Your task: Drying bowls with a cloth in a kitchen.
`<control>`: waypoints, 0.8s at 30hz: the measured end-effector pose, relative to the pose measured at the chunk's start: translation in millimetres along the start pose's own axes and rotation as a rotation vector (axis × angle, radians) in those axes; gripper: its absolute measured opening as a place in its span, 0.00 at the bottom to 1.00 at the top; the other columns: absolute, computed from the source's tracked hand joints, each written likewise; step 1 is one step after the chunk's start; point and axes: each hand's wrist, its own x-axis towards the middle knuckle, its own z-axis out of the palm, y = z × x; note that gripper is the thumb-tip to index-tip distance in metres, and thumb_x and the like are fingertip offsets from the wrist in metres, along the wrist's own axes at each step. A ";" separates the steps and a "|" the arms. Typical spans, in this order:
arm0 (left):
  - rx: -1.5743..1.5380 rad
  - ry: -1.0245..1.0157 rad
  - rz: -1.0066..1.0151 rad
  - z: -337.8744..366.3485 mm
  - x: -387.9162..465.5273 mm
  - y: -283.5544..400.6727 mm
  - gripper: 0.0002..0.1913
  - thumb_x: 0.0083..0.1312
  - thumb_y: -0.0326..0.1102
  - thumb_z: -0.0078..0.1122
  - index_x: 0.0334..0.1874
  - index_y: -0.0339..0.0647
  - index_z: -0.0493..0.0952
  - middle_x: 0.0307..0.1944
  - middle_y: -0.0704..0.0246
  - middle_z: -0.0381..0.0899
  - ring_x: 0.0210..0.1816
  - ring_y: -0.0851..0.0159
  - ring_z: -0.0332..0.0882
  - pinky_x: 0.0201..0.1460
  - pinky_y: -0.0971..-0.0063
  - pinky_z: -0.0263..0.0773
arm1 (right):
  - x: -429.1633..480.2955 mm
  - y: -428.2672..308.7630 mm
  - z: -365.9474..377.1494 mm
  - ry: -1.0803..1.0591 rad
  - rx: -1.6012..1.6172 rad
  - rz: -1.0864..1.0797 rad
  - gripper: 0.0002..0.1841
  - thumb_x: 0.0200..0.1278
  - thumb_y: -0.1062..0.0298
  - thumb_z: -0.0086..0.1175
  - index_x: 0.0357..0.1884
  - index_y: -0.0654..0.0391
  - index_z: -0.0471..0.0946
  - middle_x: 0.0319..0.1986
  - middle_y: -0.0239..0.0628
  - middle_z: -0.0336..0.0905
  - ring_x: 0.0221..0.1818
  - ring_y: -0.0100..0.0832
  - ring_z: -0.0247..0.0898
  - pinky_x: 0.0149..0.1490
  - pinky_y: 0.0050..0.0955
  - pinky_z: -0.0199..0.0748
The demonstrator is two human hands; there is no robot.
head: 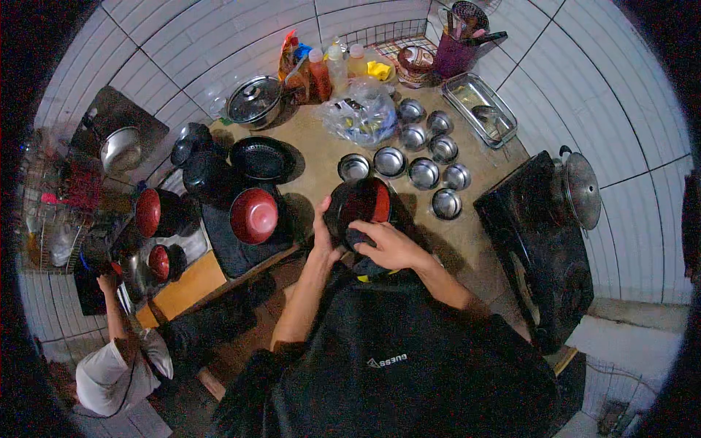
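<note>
A bowl, black outside and red inside [381, 198], is tilted up in front of my chest. My left hand [327, 232] grips it by its left side, thumb up along the wall. My right hand [391, 245] reaches over the near rim, fingers bent onto a dark cloth [358, 237] against the bowl. The cloth hangs below the bowl with yellow showing at its edge; its exact extent is hard to make out. Just beyond stand several small steel bowls [389, 162]. To the left, a second red-lined bowl [254, 215] rests on a dark surface.
A black oval basket [262, 157], a glass-lidded pot [254, 102], bottles [320, 75] and a plastic bag [361, 115] occupy the table. A glass dish [479, 110] sits back right, a black stove [539, 235] at right. At left, another person's hand [108, 282] is near the sink.
</note>
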 end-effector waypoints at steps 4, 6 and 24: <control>-0.013 -0.017 -0.026 -9.2 3.2 6.1 0.31 0.62 0.60 0.48 0.57 0.40 0.72 0.50 0.59 0.78 0.47 0.58 0.79 0.52 0.62 0.75 | -1.1 -7.4 -24.3 -0.112 -0.187 -0.047 0.23 0.53 0.67 0.57 0.53 0.60 0.71 0.43 0.45 0.74 0.45 0.47 0.68 0.55 0.42 0.67; 0.035 -0.011 -0.061 -5.5 -0.9 10.6 0.31 0.62 0.60 0.49 0.57 0.40 0.72 0.50 0.60 0.78 0.47 0.58 0.79 0.52 0.62 0.75 | -1.4 -5.6 -33.4 -0.039 -0.393 -0.174 0.23 0.51 0.68 0.58 0.52 0.58 0.72 0.44 0.43 0.74 0.45 0.46 0.67 0.54 0.41 0.67; -0.034 -0.003 -0.060 1.6 -3.4 10.6 0.30 0.62 0.59 0.51 0.56 0.40 0.73 0.50 0.62 0.78 0.49 0.60 0.78 0.54 0.62 0.74 | -1.7 -18.9 -44.1 -0.198 0.056 0.060 0.23 0.55 0.70 0.56 0.56 0.57 0.70 0.47 0.51 0.73 0.50 0.51 0.67 0.57 0.42 0.65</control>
